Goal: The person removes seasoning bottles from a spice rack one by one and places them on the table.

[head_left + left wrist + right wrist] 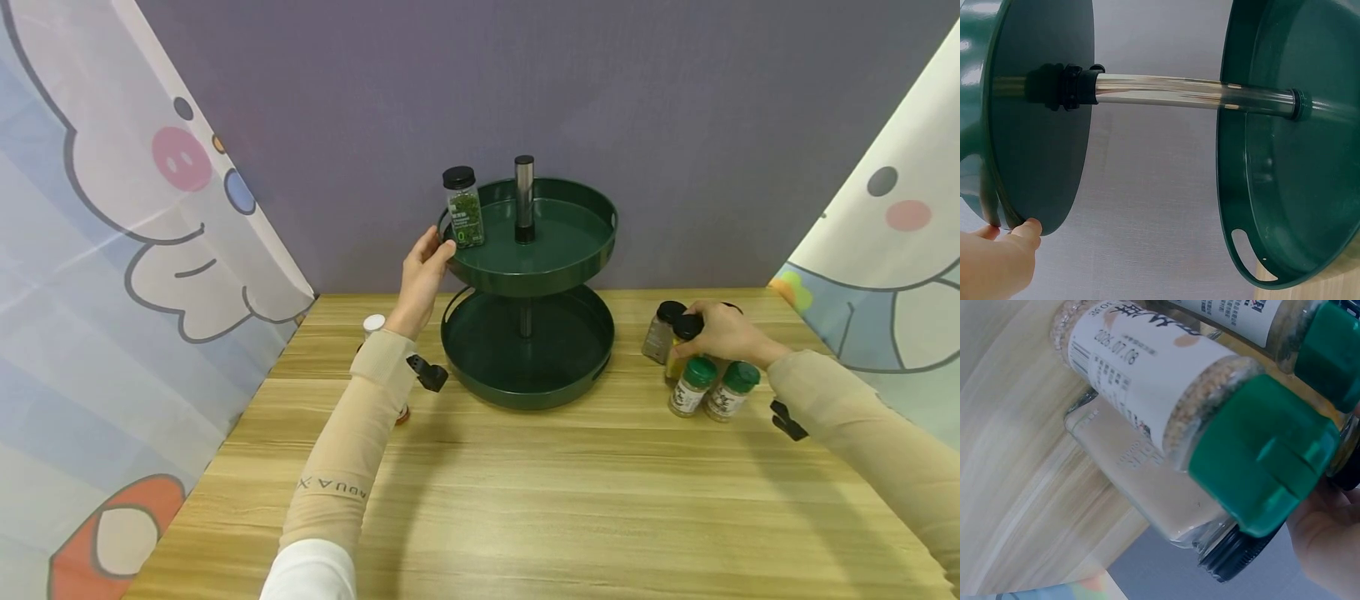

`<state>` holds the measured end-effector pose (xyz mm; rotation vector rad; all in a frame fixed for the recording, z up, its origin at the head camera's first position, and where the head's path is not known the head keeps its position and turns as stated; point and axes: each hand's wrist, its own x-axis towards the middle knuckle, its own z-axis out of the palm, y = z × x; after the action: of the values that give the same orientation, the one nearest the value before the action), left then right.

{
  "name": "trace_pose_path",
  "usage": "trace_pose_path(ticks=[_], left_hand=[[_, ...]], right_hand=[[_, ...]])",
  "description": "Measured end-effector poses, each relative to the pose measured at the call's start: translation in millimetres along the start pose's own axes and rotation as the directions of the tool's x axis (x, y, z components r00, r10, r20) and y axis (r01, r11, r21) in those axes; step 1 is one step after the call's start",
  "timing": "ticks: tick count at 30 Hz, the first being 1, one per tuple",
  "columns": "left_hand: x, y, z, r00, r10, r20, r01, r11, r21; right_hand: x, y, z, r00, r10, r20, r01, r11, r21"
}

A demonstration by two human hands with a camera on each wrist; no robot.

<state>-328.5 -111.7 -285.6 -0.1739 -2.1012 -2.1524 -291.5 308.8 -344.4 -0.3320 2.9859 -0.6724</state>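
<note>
My left hand [423,279] grips the left rim of the upper tray [532,283] of a dark green two-tier stand. Its fingertips curl at the tray's edge in the left wrist view. Just beside that hand, a black-lidded jar of green herbs [467,218] stands upright on the upper tray. Over at the right, my right hand [723,333] holds a spice jar with yellow contents by its black lid [687,326]. Two green-lidded shakers [693,386] stand in front of it, and a greyish black-lidded jar [657,333] stands to its left. The right hand partly hides another black-lidded jar.
The stand's lower tray [525,392] rests on the wooden table [555,508]. Left of the stand, a white-lidded container [373,323] and a reddish thing [402,415] are mostly hidden by the left forearm. A grey wall [375,125] rises behind, with printed curtains on both sides.
</note>
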Motion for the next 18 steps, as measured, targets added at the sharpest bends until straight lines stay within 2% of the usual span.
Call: trace_pose_path(ticks=[8, 18], left_hand=[[0.0, -1.0, -0.5, 1.0, 0.002, 0.01, -0.002, 1.0, 0.002], [-0.3, -0.5, -0.9, 1.0, 0.01, 0.009, -0.01, 1.0, 0.005]], right_hand=[[2.4, -1.3, 2.0, 0.998, 0.026, 0.065, -0.023, 0.999, -0.047], [5.4, -3.7, 6.9, 0.997, 0.016, 0.072, -0.01, 0.997, -0.077]])
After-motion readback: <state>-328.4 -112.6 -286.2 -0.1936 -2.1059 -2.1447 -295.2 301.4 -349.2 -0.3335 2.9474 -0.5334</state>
